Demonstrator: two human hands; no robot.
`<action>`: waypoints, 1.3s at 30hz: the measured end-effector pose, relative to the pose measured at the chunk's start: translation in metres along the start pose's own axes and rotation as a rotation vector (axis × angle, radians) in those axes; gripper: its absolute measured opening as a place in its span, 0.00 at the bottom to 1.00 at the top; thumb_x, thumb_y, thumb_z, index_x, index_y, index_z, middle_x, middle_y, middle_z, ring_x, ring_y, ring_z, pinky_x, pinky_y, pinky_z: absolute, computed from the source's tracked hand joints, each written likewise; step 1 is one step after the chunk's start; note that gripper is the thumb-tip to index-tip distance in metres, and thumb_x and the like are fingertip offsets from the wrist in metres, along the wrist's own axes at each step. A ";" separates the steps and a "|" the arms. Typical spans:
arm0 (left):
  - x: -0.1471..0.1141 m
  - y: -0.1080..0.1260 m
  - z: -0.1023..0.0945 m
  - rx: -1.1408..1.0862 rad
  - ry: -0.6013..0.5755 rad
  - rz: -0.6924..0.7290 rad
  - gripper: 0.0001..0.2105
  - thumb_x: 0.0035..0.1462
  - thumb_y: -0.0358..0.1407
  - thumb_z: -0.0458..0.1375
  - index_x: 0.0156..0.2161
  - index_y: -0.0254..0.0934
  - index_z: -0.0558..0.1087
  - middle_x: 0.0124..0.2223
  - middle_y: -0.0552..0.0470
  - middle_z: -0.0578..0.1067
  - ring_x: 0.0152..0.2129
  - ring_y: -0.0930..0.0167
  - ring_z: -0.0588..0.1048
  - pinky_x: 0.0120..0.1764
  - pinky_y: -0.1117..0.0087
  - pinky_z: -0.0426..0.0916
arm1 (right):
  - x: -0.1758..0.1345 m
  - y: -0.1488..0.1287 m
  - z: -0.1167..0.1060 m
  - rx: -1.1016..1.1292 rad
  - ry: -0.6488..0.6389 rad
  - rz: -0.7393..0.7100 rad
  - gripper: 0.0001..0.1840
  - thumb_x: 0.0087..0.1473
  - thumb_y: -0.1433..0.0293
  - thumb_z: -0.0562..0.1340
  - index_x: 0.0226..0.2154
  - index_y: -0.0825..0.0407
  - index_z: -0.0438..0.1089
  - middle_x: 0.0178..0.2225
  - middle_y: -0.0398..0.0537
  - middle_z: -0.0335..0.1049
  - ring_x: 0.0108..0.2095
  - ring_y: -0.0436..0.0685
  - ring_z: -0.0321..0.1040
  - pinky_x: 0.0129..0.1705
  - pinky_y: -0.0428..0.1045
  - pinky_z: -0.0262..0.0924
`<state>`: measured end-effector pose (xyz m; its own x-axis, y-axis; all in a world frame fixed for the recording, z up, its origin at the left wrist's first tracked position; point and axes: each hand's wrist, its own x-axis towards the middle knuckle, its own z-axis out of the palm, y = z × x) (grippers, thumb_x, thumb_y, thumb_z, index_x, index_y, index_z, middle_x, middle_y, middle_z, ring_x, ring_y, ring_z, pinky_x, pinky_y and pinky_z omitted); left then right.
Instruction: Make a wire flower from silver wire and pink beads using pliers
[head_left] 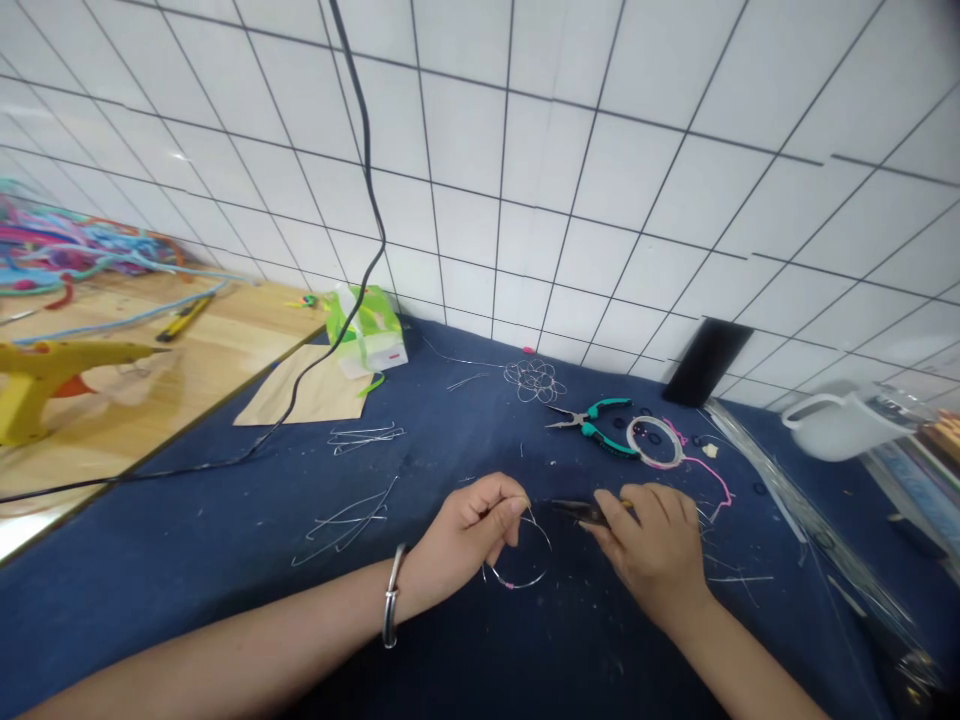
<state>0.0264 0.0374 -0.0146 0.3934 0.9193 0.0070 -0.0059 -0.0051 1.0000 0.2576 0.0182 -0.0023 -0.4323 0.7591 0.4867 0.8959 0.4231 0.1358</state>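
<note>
Wire (511,585) curved into a loose loop hangs from the pinched thumb and fingers of the left hand (480,525), over the blue tabletop (442,430), on the person's side of the teal pliers (592,432) and a little left of them. That left grip is clenched on the wire, while the right grip is wrapped round a pair of dark pliers (577,510), also on the near side of the teal pliers. Whether the dark jaws are parted is too blurred to tell, but their tips stand just beside the wire, seemingly apart from it. The step in hand looks like shaping or fastening the wire; the next move would call for a steady left pinch and tips lined up on the strand. Being round, the loop has no clear long axis; it drops from the pinch toward the person, its gap apparently facing right. The dark pliers' long axis runs roughly left to right, tips pointing left. A flower-shaped wire piece (534,380) lies beyond the teal pliers, to their left.
</note>
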 end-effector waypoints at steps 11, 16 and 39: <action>-0.002 -0.002 -0.002 0.258 -0.026 0.144 0.08 0.59 0.35 0.47 0.34 0.35 0.67 0.24 0.56 0.67 0.15 0.80 0.64 0.20 0.79 0.60 | 0.004 -0.015 -0.006 0.516 -0.393 0.113 0.12 0.55 0.60 0.54 0.35 0.48 0.68 0.30 0.44 0.66 0.32 0.52 0.61 0.35 0.49 0.53; -0.002 0.000 -0.002 0.335 -0.027 0.192 0.08 0.59 0.33 0.48 0.34 0.35 0.67 0.25 0.55 0.68 0.17 0.79 0.66 0.22 0.78 0.61 | 0.004 -0.015 -0.006 0.516 -0.400 0.109 0.14 0.56 0.59 0.53 0.32 0.49 0.68 0.26 0.43 0.64 0.29 0.52 0.60 0.33 0.49 0.52; -0.007 0.006 -0.004 0.392 -0.055 0.379 0.10 0.58 0.29 0.46 0.31 0.35 0.69 0.22 0.54 0.69 0.17 0.76 0.68 0.26 0.75 0.63 | 0.007 -0.014 -0.011 0.753 -0.460 0.054 0.17 0.56 0.58 0.53 0.23 0.51 0.63 0.22 0.40 0.61 0.26 0.48 0.58 0.32 0.46 0.52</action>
<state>0.0202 0.0328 -0.0089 0.4779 0.8028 0.3565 0.1828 -0.4879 0.8535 0.2430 0.0124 0.0090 -0.5351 0.8427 0.0589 0.6808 0.4715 -0.5605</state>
